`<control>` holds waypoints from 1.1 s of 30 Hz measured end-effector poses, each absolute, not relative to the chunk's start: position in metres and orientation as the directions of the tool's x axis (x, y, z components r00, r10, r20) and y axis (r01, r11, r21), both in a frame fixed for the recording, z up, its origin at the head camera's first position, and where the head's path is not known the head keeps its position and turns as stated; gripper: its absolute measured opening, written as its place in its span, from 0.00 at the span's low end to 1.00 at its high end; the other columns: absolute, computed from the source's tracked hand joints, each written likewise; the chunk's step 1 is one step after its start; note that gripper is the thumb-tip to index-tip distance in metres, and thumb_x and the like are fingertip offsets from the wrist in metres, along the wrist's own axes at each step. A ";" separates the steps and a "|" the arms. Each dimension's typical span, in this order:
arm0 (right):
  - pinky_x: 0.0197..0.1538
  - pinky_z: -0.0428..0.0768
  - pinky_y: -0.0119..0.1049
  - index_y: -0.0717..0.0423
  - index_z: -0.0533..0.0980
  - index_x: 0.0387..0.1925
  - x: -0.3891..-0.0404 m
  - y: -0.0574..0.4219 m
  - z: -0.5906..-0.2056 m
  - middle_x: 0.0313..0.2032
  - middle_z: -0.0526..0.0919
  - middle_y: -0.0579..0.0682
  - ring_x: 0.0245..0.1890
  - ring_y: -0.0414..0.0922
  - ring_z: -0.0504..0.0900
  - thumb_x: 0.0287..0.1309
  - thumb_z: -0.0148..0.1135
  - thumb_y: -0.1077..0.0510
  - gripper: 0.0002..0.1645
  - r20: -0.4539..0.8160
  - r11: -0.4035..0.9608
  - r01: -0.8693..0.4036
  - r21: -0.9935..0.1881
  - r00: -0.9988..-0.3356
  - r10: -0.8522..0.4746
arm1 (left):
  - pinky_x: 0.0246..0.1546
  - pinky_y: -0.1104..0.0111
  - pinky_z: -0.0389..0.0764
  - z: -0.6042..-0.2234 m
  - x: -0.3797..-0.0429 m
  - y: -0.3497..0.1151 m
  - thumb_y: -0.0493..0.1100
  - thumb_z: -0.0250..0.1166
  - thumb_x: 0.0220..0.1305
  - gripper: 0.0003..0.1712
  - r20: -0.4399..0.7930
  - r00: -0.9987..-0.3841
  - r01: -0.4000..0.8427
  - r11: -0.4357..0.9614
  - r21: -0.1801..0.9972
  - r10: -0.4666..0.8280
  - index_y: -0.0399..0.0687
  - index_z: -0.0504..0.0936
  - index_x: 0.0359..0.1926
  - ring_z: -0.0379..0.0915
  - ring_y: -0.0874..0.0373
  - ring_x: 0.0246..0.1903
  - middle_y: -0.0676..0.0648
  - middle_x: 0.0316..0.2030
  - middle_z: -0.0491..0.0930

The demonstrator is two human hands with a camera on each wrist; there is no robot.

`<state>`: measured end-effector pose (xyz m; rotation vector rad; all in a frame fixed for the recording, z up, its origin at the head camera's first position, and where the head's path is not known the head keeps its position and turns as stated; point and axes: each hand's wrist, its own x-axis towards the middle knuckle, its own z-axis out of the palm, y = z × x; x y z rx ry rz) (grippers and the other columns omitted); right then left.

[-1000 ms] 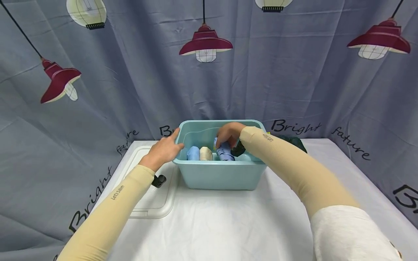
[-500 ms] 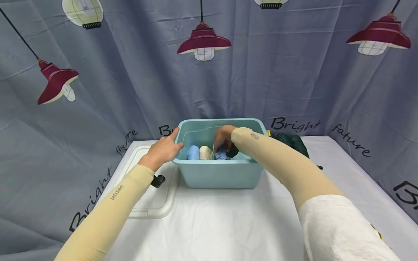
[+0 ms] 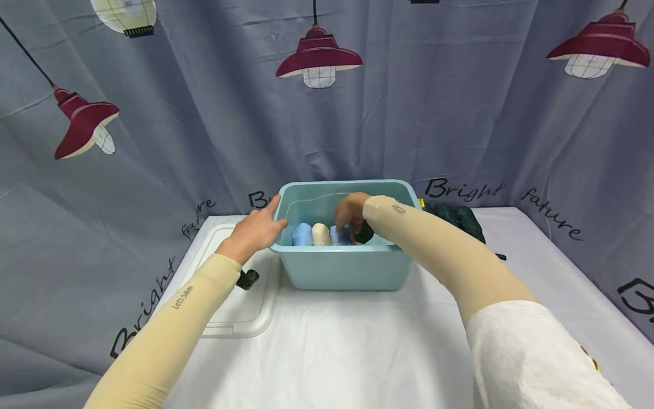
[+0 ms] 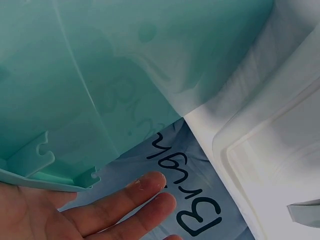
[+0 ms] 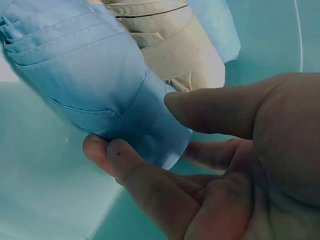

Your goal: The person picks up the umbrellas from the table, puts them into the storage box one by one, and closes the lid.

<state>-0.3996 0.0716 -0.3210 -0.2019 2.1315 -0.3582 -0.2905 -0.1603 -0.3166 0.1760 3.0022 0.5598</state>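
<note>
A light teal plastic bin (image 3: 342,268) holds rolled clothes standing side by side. My right hand (image 3: 349,210) is inside it, thumb and fingers round the end of a rolled blue garment (image 5: 95,75), which has stitched seams and a slit pocket. Directly beside that roll is a rolled beige garment (image 3: 321,234), then a paler blue roll (image 3: 302,234) at the left wall. My left hand (image 3: 252,232) rests at the bin's left rim, index finger pointing along it. In the left wrist view, its extended fingers (image 4: 145,187) lie outside the bin wall.
A white lid (image 3: 245,321) lies flat on the white-covered table, left of the bin. Behind my right forearm sits a dark green bundle (image 3: 462,220) with a black strap. A grey printed curtain (image 3: 230,113) hangs close behind the bin.
My right hand has lowered and shifted left, setting the blue roll down against the beige one. The left hand has stayed at the rim. The head view has tilted slightly.
</note>
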 end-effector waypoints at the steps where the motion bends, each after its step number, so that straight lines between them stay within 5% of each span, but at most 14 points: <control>1: 0.37 0.78 0.34 0.69 0.57 0.74 -0.400 0.072 -0.320 0.73 0.63 0.63 0.60 0.58 0.80 0.73 0.53 0.60 0.34 -0.791 0.943 -0.015 -0.334 -0.539 -0.289 | 0.39 0.52 0.75 -0.316 -0.291 -0.160 0.60 0.47 0.71 0.45 -0.060 -0.990 0.097 0.928 0.359 0.127 0.62 0.38 0.82 0.79 0.46 0.39 0.39 0.39 0.82; 12: 0.47 0.75 0.39 0.57 0.47 0.80 -0.400 0.077 -0.316 0.78 0.51 0.61 0.61 0.59 0.79 0.72 0.54 0.59 0.43 -0.791 0.918 0.015 -0.397 -0.512 -0.334 | 0.36 0.54 0.75 -0.314 -0.291 -0.160 0.59 0.47 0.71 0.45 -0.058 -0.990 0.100 0.927 0.361 0.129 0.61 0.38 0.82 0.79 0.48 0.34 0.42 0.31 0.80; 23: 0.47 0.77 0.39 0.55 0.52 0.79 -0.396 0.084 -0.311 0.72 0.67 0.60 0.67 0.56 0.74 0.72 0.55 0.56 0.41 -0.765 0.917 -0.048 -0.396 -0.535 -0.358 | 0.38 0.54 0.75 -0.314 -0.291 -0.164 0.59 0.47 0.72 0.44 -0.067 -0.989 0.095 0.922 0.375 0.129 0.62 0.38 0.82 0.79 0.48 0.36 0.40 0.37 0.81; 33: 0.49 0.77 0.41 0.55 0.51 0.80 -0.392 0.092 -0.309 0.73 0.64 0.60 0.69 0.54 0.71 0.72 0.55 0.56 0.41 -0.765 0.910 -0.054 -0.412 -0.522 -0.377 | 0.39 0.54 0.75 -0.314 -0.290 -0.161 0.59 0.47 0.72 0.44 -0.068 -0.989 0.098 0.920 0.379 0.133 0.61 0.38 0.82 0.80 0.47 0.38 0.40 0.38 0.82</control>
